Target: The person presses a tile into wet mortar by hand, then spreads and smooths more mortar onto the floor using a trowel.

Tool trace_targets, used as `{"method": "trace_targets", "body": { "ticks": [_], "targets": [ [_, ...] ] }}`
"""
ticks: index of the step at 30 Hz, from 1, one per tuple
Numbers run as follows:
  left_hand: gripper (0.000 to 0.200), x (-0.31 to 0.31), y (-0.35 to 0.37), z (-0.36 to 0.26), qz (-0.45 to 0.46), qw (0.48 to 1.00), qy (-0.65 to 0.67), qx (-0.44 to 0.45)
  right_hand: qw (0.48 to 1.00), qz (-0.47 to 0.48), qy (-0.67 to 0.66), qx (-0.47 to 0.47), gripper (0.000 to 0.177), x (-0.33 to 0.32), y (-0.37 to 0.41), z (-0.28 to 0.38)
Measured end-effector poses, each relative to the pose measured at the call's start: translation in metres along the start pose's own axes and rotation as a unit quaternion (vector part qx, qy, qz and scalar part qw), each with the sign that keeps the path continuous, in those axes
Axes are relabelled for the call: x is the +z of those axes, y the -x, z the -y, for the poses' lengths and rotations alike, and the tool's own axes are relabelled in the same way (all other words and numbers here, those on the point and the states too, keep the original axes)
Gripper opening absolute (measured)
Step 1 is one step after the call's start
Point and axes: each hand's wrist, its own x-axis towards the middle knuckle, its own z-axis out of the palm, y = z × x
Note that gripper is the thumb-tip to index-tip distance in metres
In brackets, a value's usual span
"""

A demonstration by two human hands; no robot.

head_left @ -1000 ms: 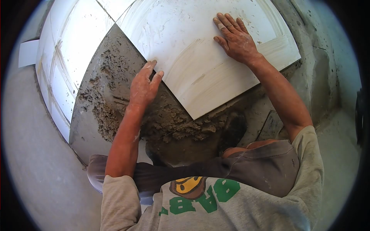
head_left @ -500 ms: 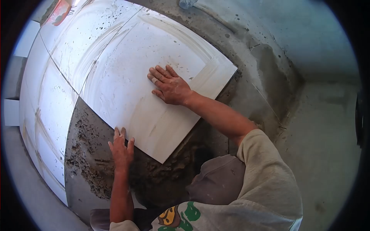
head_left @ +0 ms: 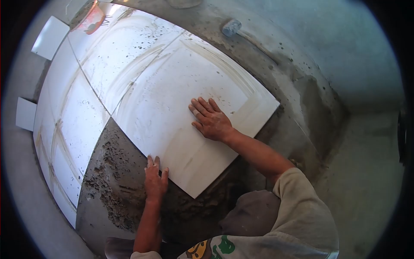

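Note:
A large pale floor tile [head_left: 172, 90], smeared with grey-brown streaks, lies beside other laid tiles. My right hand [head_left: 211, 120] rests flat on it, right of its middle, fingers stretched out and a light band around one finger. At the tile's lower left edge is my left hand [head_left: 155, 179], its fingertips touching the edge and the fingers apart. Neither hand holds anything. Dark wet mortar [head_left: 112, 181] spreads on the floor left of my left hand and along the tile's near edge.
A mallet [head_left: 233, 27] with a long handle lies on the floor beyond the tile, near the wall. Neighbouring tiles [head_left: 77, 112] stretch along the left. An orange-red basin [head_left: 94, 19] stands at the far left corner. Small white tile pieces [head_left: 51, 38] lie by the left wall.
The whole scene has shifted right and down in view, bringing more of the mallet into sight. Both hands keep the same places on the tile.

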Motion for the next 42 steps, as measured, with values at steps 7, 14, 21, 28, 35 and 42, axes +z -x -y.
{"method": "trace_targets", "body": {
  "ticks": [7, 14, 21, 28, 35, 42],
  "targets": [
    [0.058, 0.002, -0.001, -0.004, -0.008, 1.000, -0.009, -0.018, 1.000, 0.017, 0.005, 0.004, 0.056, 0.000, 0.000, 0.000],
    [0.057, 0.006, 0.001, -0.006, -0.026, 0.999, 0.011, -0.022, 1.000, 0.023, 0.008, 0.001, 0.057, 0.000, -0.001, -0.001],
    [0.061, 0.005, 0.002, -0.007, -0.022, 0.998, 0.038, -0.036, 1.000, 0.029, 0.004, 0.003, 0.057, -0.002, -0.002, -0.001],
    [0.062, 0.005, 0.001, -0.007, -0.022, 0.996, 0.069, -0.044, 0.999, 0.035, -0.008, 0.002, 0.056, -0.005, -0.003, -0.002],
    [0.064, 0.008, 0.001, -0.008, -0.025, 0.996, 0.068, -0.043, 1.000, 0.026, -0.006, 0.001, 0.056, -0.006, -0.004, -0.002],
    [0.065, 0.007, -0.003, -0.005, -0.024, 0.993, 0.100, -0.051, 1.000, 0.012, -0.008, 0.002, 0.055, -0.007, -0.003, -0.004]
  ]
}}
